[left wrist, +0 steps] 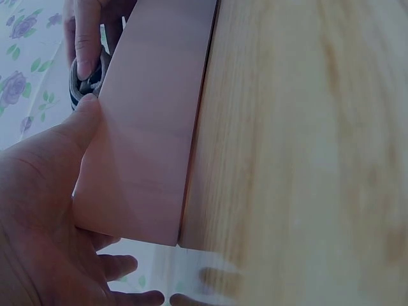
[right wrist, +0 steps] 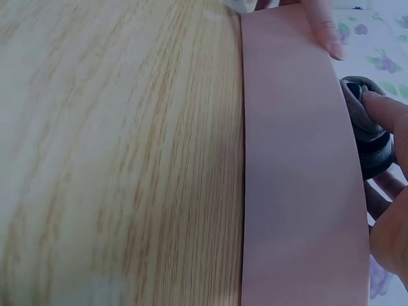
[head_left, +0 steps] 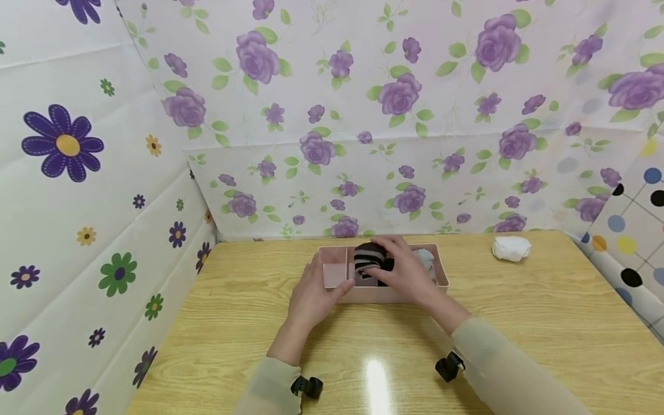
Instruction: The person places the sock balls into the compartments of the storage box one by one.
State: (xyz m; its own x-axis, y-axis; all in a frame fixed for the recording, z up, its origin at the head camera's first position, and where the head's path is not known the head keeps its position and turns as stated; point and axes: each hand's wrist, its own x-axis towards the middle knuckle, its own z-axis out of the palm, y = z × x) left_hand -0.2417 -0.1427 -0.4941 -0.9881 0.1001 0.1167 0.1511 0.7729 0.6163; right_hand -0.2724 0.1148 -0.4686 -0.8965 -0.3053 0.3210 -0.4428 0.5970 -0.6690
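On the wood-grain surface (head_left: 233, 323), the right hand (head_left: 407, 268) pinches a striped bundle (head_left: 369, 253) at the pink box (head_left: 384, 295), just right of its left divider (head_left: 346, 266), while the left hand (head_left: 311, 294), thumb spread wide from its fingers, touches the box's left end.

A pale wood-grain desk (head_left: 233, 328) stands before a white back wall covering (head_left: 363, 118), creased across and printed with purple roses and green leaves. The left wall covering (head_left: 104, 219) bears purple, green and yellow-orange flowers; the right wall covering (head_left: 635, 230) shows coloured dots and thin lines. A bright reflection (head_left: 377, 386) gleams on the desk's near part.
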